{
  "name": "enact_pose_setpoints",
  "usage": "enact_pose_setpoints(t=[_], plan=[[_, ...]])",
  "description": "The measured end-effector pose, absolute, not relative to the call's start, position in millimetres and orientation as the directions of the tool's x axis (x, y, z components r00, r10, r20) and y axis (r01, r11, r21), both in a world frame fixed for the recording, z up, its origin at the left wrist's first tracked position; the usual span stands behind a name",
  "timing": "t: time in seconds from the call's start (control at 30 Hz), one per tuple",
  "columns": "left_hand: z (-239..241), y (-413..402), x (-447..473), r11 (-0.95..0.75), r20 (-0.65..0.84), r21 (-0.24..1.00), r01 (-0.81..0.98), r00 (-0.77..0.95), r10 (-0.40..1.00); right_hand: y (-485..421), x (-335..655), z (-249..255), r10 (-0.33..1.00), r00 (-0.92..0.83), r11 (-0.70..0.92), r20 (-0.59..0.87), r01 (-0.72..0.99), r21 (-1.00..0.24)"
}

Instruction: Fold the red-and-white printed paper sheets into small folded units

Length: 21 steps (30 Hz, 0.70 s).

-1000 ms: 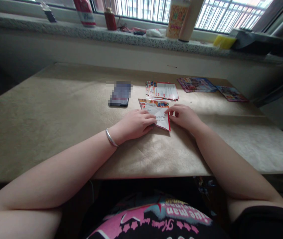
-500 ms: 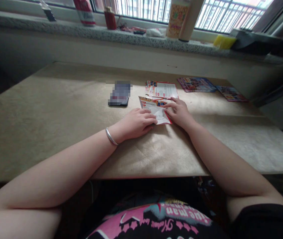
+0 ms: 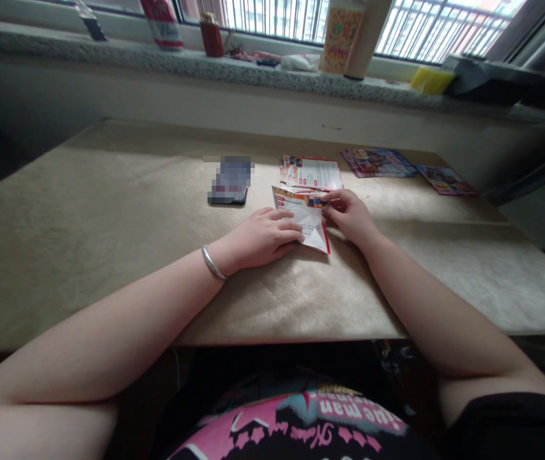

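Note:
A creased paper sheet (image 3: 311,235), printed white with orange and red edges, lies partly folded between my two hands on the table. My left hand (image 3: 267,235), with a silver bangle at the wrist, holds its left side; the fingers rest over the top and the thumb is mostly hidden. At the upper right edge, my right hand (image 3: 349,214) pinches the paper between thumb and fingers. Just beyond it lies a stack of similar printed sheets (image 3: 320,172), with a thin dark stick-like item (image 3: 307,186) across its near edge.
A phone (image 3: 231,182) with a blurred-out screen lies left of the sheets. Colourful printed packs or cards (image 3: 380,163) lie at the back right, with another small pile (image 3: 446,180) beside them. A can (image 3: 163,25), a cup (image 3: 342,38) and other items stand on the windowsill (image 3: 234,73).
My right hand has drawn its fingers in and shifted slightly right, now pinching the paper's edge. The paper's lower right corner has swung down towards me. My left hand has barely moved.

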<state>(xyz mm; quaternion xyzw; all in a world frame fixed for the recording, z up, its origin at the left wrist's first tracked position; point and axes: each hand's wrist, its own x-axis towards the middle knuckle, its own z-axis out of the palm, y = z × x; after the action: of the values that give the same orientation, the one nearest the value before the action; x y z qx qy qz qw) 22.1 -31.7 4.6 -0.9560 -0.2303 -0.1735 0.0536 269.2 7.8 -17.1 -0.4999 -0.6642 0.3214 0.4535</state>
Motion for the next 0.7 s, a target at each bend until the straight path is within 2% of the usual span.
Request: enact_pose_setpoints(t=[0.07,0.13,0.3,0.5,0.7], plan=[[5.9,-32.8,22.7,-0.886,0.356,-0.022,0.463,0.832,0.426,4.3,266.6,-15.2,0.976,-0.091,0.215,0.196,0.294,-0.931],[7.0,-33.7,23.1,-0.885,0.354,-0.023,0.465,0.832,0.428,1.2,264.2,-13.7,0.98,-0.09,0.198,0.18,0.268,-0.943],[7.0,-33.6,23.0,-0.891,0.366,-0.02,0.454,0.833,0.415,-1.1,262.4,-12.5,0.966,-0.088,0.259,0.243,0.287,-0.922],[8.7,-32.4,23.9,-0.905,0.357,-0.002,0.424,0.846,0.396,-2.3,261.2,-11.4,0.977,-0.058,0.214,0.206,0.259,-0.942],[10.4,-32.7,24.7,-0.914,0.365,0.005,0.407,0.85,0.38,-4.1,258.4,-11.0,0.969,-0.085,0.248,0.232,0.316,-0.916]])
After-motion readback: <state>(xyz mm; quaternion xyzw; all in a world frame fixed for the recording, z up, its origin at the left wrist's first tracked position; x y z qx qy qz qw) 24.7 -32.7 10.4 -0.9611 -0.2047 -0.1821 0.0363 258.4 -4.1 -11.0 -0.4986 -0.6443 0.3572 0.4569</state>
